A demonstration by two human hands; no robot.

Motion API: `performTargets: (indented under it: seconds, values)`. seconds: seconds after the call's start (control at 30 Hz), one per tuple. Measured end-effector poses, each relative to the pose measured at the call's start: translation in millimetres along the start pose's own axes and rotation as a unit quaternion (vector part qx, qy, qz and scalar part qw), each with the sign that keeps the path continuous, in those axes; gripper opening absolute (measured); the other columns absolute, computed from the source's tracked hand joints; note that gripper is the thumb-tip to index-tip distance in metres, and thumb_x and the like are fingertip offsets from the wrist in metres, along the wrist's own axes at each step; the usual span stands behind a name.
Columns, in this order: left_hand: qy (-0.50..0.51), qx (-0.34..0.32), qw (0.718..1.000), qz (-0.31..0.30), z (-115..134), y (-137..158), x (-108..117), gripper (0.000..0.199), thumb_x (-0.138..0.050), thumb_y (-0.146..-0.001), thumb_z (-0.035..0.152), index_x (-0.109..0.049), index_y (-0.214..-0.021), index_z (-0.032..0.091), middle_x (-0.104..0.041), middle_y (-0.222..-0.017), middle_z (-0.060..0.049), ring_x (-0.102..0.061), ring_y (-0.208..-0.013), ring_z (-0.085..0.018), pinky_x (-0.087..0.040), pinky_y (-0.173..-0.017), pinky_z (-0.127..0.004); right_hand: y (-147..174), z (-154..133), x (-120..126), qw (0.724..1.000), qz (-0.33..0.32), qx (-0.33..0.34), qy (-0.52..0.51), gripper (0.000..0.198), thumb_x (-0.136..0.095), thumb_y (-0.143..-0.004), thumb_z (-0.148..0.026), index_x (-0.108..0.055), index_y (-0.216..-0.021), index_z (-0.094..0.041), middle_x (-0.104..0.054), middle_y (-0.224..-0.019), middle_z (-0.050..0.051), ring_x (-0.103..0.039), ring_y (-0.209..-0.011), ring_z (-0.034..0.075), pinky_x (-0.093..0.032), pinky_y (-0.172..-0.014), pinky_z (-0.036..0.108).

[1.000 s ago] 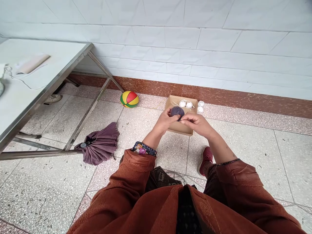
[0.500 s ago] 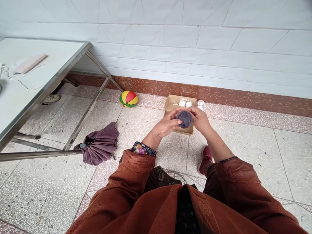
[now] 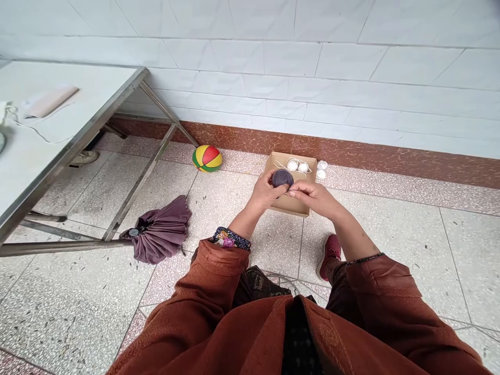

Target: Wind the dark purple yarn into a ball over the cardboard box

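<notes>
A dark grey-purple ball of yarn (image 3: 282, 178) is cupped in my left hand (image 3: 262, 196), whose thumb lies across its lower side. Just right of the ball, my right hand (image 3: 314, 197) is closed in a pinch at its lower edge, on what looks like a strand of the yarn; the strand itself barely shows. Both hands are above a shallow cardboard box (image 3: 294, 208) on the floor. In the far part of the box sit two white yarn balls (image 3: 292, 164) with loose ends. Two more white balls (image 3: 321, 170) lie on the floor against its right side.
A metal-framed table (image 3: 78, 136) stands at the left, with a pale roll (image 3: 53, 102) and a cord on top. Below it are a folded purple umbrella (image 3: 162, 229) and a coloured ball (image 3: 207, 158). A tiled wall (image 3: 332, 94) runs behind the box. My red shoe (image 3: 330, 256) is near.
The grey-purple yarn ball has shifted left and slightly up with my left hand. My right hand has gone from the ball's upper right side to its lower right edge.
</notes>
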State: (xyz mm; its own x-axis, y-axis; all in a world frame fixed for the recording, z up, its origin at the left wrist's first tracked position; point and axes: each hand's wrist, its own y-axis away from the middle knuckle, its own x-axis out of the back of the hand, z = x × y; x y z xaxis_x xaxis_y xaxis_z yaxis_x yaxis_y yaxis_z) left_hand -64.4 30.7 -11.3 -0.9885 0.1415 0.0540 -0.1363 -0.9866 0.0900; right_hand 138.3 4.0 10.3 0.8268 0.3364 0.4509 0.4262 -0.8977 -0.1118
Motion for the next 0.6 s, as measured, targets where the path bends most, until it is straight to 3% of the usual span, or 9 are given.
performTargets:
  seconds: [0.1, 0.2, 0.33, 0.5, 0.6]
  values:
    - [-0.027, 0.002, 0.999, -0.041, -0.2, 2.3, -1.7, 0.052, -0.088, -0.066, 0.025, -0.075, -0.116, 0.019, -0.071, -0.119, -0.01, -0.064, -0.112, -0.024, -0.051, -0.107, -0.043, -2.6, 2.3, 6.5, 0.997, 0.079, 0.02, -0.002, 0.027, -0.066, -0.103, -0.049, -0.074, -0.09, -0.026, -0.07, -0.088, 0.003, -0.061, -0.083, 0.021, -0.05, -0.081, 0.036]
    - [0.009, 0.027, 0.992, -0.121, 1.2, 6.1, -3.4, 0.048, -0.087, -0.069, 0.026, -0.076, -0.115, 0.019, -0.072, -0.112, -0.008, -0.065, -0.104, -0.022, -0.051, -0.103, -0.043, -6.6, 9.4, 8.8, 0.987, 0.158, 0.029, 0.021, 0.026, -0.067, -0.102, -0.047, -0.072, -0.087, -0.027, -0.069, -0.086, 0.004, -0.061, -0.085, 0.023, -0.051, -0.084, 0.039]
    - [0.09, 0.068, 0.971, -0.212, 4.1, 11.2, -3.6, 0.049, -0.086, -0.072, 0.03, -0.075, -0.118, 0.019, -0.072, -0.111, -0.008, -0.065, -0.101, -0.02, -0.052, -0.097, -0.039, -10.4, 18.0, 5.1, 0.979, 0.196, 0.028, 0.046, 0.026, -0.067, -0.101, -0.046, -0.072, -0.084, -0.027, -0.07, -0.086, 0.004, -0.062, -0.084, 0.024, -0.052, -0.083, 0.04]
    - [0.204, 0.099, 0.944, -0.24, 8.9, 16.8, -0.3, 0.061, -0.089, -0.071, 0.033, -0.071, -0.128, 0.025, -0.069, -0.122, -0.009, -0.067, -0.104, -0.02, -0.055, -0.088, -0.034, -14.1, 26.3, -3.7, 0.976, 0.212, 0.0, 0.053, 0.023, -0.068, -0.1, -0.044, -0.072, -0.084, -0.027, -0.071, -0.087, 0.004, -0.063, -0.086, 0.024, -0.053, -0.084, 0.04]
    - [0.267, 0.092, 0.932, -0.226, 10.5, 16.6, 0.9, 0.061, -0.088, -0.071, 0.034, -0.071, -0.128, 0.027, -0.068, -0.132, -0.009, -0.068, -0.113, -0.023, -0.057, -0.093, -0.037, -16.6, 34.8, -10.7, 0.974, 0.219, -0.008, 0.052, 0.019, -0.063, -0.1, -0.038, -0.071, -0.087, -0.027, -0.072, -0.09, 0.005, -0.063, -0.086, 0.024, -0.052, -0.082, 0.039]
